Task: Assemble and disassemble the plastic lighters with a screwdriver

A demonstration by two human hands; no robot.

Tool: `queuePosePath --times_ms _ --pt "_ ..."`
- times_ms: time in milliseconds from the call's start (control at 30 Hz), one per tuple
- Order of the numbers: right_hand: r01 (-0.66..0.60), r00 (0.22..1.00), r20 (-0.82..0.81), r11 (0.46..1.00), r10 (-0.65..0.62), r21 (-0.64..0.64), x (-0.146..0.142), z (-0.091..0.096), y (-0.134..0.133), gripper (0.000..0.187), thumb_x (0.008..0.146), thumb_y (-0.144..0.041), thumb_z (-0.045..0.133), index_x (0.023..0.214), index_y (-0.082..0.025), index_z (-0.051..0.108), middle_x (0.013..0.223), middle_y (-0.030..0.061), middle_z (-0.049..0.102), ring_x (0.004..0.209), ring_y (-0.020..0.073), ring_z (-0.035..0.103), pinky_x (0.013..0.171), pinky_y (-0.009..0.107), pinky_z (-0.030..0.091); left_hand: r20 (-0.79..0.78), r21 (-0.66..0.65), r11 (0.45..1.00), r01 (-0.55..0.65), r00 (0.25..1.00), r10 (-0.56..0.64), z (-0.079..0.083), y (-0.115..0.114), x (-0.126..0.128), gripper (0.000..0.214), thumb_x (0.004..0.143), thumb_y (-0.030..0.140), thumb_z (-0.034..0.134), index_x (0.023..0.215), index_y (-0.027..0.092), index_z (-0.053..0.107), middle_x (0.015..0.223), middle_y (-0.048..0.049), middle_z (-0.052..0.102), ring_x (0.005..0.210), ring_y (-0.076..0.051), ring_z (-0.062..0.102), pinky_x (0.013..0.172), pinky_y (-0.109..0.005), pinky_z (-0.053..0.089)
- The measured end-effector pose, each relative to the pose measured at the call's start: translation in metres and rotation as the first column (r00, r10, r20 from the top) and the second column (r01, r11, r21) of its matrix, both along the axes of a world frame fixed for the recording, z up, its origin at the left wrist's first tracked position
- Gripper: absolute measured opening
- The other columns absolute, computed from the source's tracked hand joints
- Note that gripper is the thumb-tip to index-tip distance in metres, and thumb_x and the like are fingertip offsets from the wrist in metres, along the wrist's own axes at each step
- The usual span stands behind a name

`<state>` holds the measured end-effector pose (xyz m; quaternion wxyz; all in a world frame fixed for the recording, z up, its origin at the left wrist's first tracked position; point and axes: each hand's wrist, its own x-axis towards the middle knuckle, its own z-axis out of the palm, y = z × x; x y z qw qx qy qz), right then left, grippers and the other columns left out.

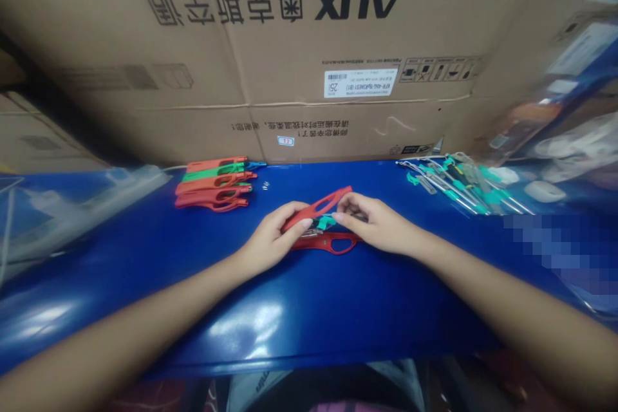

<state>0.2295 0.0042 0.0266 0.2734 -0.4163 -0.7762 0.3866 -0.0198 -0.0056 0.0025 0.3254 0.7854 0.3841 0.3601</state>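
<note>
My left hand [284, 227] is closed round the left end of a red lighter casing half [321, 206], which tilts up to the right. Turquoise plastic parts [326, 222] and a clear piece show along its lower side, by my left thumb. My right hand [369, 222] has thumb and fingertips pinched together at the right end of the casing, beside the turquoise parts. What those fingertips hold is too small to make out. Under both hands a second red lighter casing half [333, 243] with an oval loop lies on the blue table.
Stacked red, orange and green lighter casings [215, 183] lie at the back left. Metal rods with turquoise parts [463, 187] are heaped at the back right. A large cardboard box [290, 77] walls off the table's rear edge. Clear plastic bags [91, 206] lie at the left.
</note>
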Motion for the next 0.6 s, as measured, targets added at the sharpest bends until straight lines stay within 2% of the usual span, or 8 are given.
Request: queuePosePath --times_ms 167,233,333,467,533,600 --pt "-0.087 0.969 0.24 0.985 0.05 0.149 0.0 0.004 -0.002 0.02 0.1 -0.034 0.051 0.092 -0.021 0.063 0.081 -0.0005 0.068 0.069 0.013 0.057 0.065 0.026 0.038 0.11 -0.06 0.998 -0.002 0.994 0.009 -0.002 -0.001 0.001 0.03 0.103 0.044 0.048 0.115 0.019 0.059 0.106 -0.0054 0.067 0.096 -0.019 0.064 0.09 -0.031 0.05" --pt "-0.138 0.934 0.354 0.967 0.055 0.214 0.001 0.006 -0.003 0.02 0.101 -0.032 0.05 0.091 -0.022 0.064 0.086 0.0 0.07 0.074 0.0139 0.059 0.066 0.027 0.036 0.175 -0.081 0.997 -0.014 0.984 0.029 -0.003 -0.001 0.002 0.029 0.104 0.044 0.046 0.113 0.019 0.056 0.101 -0.0052 0.066 0.091 -0.017 0.063 0.087 -0.031 0.05" --pt "-0.148 0.887 0.46 0.96 0.024 0.236 0.002 0.009 -0.004 0.017 0.1 -0.032 0.052 0.092 -0.023 0.063 0.084 -0.0003 0.07 0.071 0.0141 0.059 0.062 0.026 0.031 0.228 -0.107 0.991 -0.08 0.968 0.103 -0.004 0.0 0.002 0.025 0.102 0.042 0.05 0.112 0.019 0.051 0.095 -0.003 0.063 0.085 -0.015 0.061 0.081 -0.029 0.05" --pt "-0.144 0.838 0.545 0.954 -0.023 0.262 0.002 0.012 -0.006 0.015 0.098 -0.035 0.055 0.105 -0.022 0.059 0.084 0.001 0.07 0.069 0.0161 0.06 0.059 0.027 0.028 0.121 -0.025 0.982 -0.187 0.975 0.188 -0.006 0.0 -0.001 0.021 0.093 0.034 0.064 0.095 0.021 0.048 0.078 0.0049 0.052 0.067 -0.01 0.049 0.064 -0.022 0.042" --pt "-0.162 0.791 0.611 0.947 -0.043 0.277 0.001 0.014 -0.006 0.018 0.099 -0.036 0.054 0.105 -0.021 0.061 0.088 0.0039 0.072 0.072 0.0185 0.062 0.058 0.028 0.027 0.032 0.028 0.988 -0.152 0.988 0.151 -0.006 0.0 -0.001 0.026 0.087 0.033 0.071 0.09 0.02 0.048 0.079 0.0047 0.054 0.066 -0.01 0.05 0.063 -0.022 0.041" --pt "-0.173 0.744 0.665 0.946 -0.058 0.276 0.001 0.015 -0.006 0.018 0.1 -0.035 0.052 0.101 -0.021 0.063 0.09 0.0061 0.073 0.073 0.0199 0.064 0.058 0.028 0.026 -0.057 0.067 0.993 -0.097 0.993 0.101 -0.005 0.0 -0.001 0.028 0.083 0.035 0.076 0.094 0.019 0.056 0.089 0.0007 0.062 0.076 -0.013 0.059 0.069 -0.024 0.047"
